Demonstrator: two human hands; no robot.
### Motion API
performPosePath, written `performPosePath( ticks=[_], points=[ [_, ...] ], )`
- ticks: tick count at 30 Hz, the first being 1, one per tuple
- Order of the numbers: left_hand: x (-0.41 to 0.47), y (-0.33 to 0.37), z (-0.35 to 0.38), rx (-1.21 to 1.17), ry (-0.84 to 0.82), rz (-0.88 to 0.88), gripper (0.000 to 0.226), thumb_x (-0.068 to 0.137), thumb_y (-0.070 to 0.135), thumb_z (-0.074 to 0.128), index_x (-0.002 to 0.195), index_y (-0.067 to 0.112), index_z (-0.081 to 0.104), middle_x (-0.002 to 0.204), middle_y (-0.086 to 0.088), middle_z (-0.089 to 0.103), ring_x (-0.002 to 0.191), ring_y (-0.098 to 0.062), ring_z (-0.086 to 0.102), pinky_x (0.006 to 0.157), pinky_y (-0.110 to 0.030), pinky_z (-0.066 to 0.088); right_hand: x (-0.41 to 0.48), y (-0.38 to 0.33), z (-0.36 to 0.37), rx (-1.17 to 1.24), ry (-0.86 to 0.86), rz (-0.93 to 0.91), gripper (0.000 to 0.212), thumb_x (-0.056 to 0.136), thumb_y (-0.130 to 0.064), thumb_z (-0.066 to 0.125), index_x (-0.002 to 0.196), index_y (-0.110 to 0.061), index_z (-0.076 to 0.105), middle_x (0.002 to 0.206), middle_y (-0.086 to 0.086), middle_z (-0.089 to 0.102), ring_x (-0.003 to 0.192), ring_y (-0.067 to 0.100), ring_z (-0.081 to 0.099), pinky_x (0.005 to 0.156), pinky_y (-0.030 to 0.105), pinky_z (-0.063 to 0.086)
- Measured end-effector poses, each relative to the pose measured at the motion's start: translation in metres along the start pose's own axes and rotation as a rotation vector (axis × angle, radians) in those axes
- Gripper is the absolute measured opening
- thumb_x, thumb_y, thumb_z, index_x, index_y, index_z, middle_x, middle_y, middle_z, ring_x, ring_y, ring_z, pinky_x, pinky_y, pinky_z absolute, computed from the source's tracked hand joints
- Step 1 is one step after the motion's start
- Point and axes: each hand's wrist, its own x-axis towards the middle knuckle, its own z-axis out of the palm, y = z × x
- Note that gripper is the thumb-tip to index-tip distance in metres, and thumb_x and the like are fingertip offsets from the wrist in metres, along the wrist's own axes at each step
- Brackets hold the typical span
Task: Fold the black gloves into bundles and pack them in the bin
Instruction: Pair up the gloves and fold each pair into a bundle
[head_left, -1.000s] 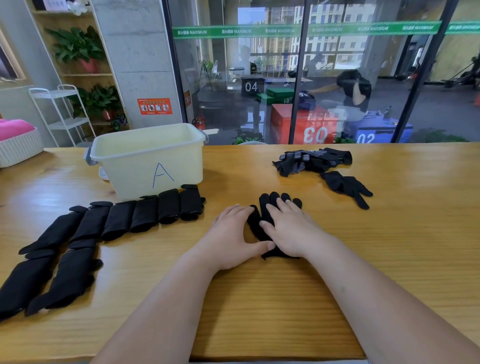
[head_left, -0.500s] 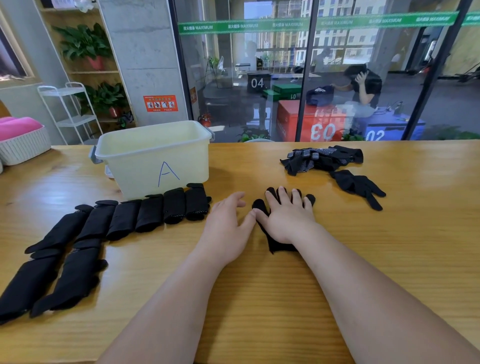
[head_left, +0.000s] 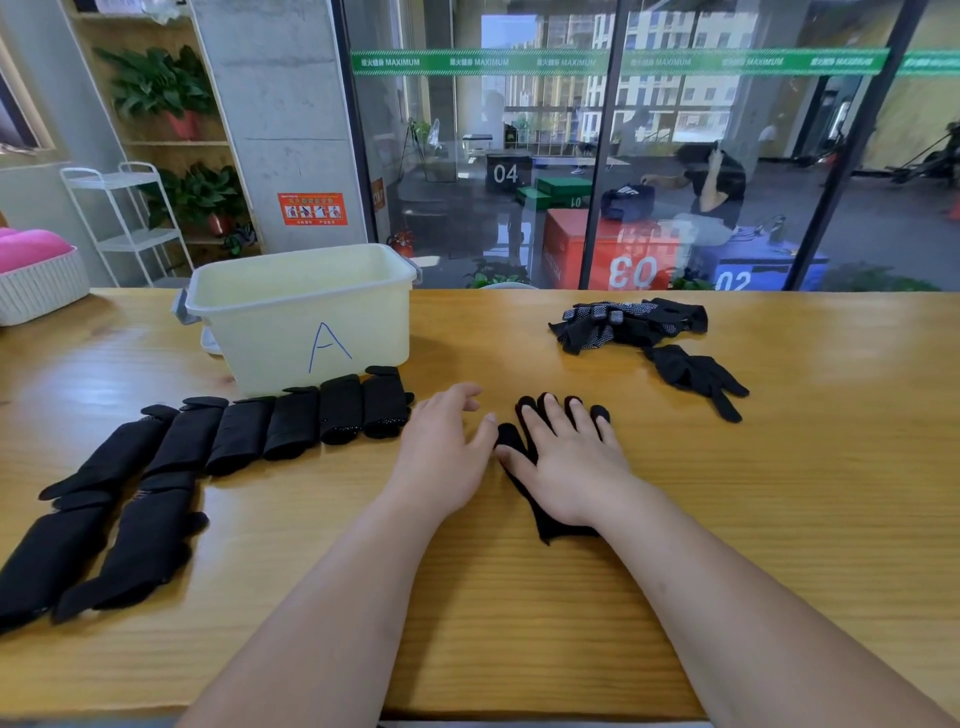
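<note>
We log a wooden surface (head_left: 779, 493) carrying a cream bin (head_left: 301, 317) marked A. Folded glove bundles (head_left: 291, 423) sit just in front of the bin and further left. Right of the bin lie a flat glove (head_left: 548, 522), a loose glove pile (head_left: 623, 322) and a single glove (head_left: 691, 371).

A white basket (head_left: 39, 291) on the wooden table (head_left: 779, 519) holds perhaps a pink cushion (head_left: 31, 248).

Bright, even daylight floods in through the glass wall (head_left: 675, 156) at twelve o'clock. Soft sheen on the table (head_left: 779, 519), a faint shadow at three o'clock of the bin (head_left: 270, 322). Reflections muddle the glass; lines bow at nine and three; centre crisp.
</note>
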Motion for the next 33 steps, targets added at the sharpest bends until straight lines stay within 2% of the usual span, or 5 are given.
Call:
performPosePath(
  ticks=[6,13,19,24,33],
  points=[
    [-0.005,-0.003,0.000,0.075,-0.049,0.059,0.041,0.107,0.040,0.055,0.146,0.026,0.058,0.142,0.009,0.059,0.139,-0.015,0.045,0.118,-0.042,0.041,0.012,-0.007,-0.002,-0.002,-0.035,0.034,0.084,0.099,-0.081,0.009,0.169,-0.036,-0.004,0.178,-0.002,-0.014,0.163,0.029,-0.015,0.131,0.055,-0.005],
    [-0.011,-0.003,0.001,0.145,-0.150,0.176,0.045,0.109,0.030,0.054,0.153,0.024,0.056,0.158,0.010,0.052,0.147,-0.012,0.044,0.124,-0.033,0.035,-0.012,0.027,-0.017,0.183,0.077,-0.170,0.060,0.112,-0.056,0.028,0.169,-0.038,0.016,0.178,-0.011,-0.002,0.164,0.014,-0.003,0.133,0.048,0.004],
    [-0.011,0.001,0.015,0.411,-0.381,0.256,0.064,0.111,0.054,0.038,0.168,0.024,0.030,0.176,0.010,0.021,0.163,-0.009,0.009,0.134,-0.041,0.007,-0.040,0.056,-0.003,0.111,0.014,-0.184,0.075,0.102,-0.076,0.013,0.168,-0.044,0.003,0.176,-0.018,-0.011,0.161,0.003,-0.014,0.133,0.044,-0.003],
    [-0.014,-0.001,0.008,0.340,-0.422,0.250,0.081,0.105,0.071,0.035,0.171,0.032,0.010,0.178,0.015,-0.001,0.162,-0.004,-0.010,0.134,-0.041,-0.002,-0.049,0.062,-0.005,0.105,0.051,-0.190,0.076,0.102,-0.074,0.025,0.169,-0.042,0.006,0.175,-0.020,-0.012,0.160,0.001,-0.014,0.134,0.042,-0.002],
    [-0.014,-0.001,0.001,0.330,-0.448,0.298,0.090,0.094,0.082,0.048,0.168,0.038,0.023,0.177,0.018,0.009,0.163,-0.004,-0.006,0.134,-0.043,0.002,-0.054,0.077,-0.011,0.229,0.045,-0.179,0.076,0.096,-0.080,0.038,0.165,-0.049,0.023,0.174,-0.026,0.002,0.161,0.002,-0.007,0.133,0.044,0.007]
  ],
)
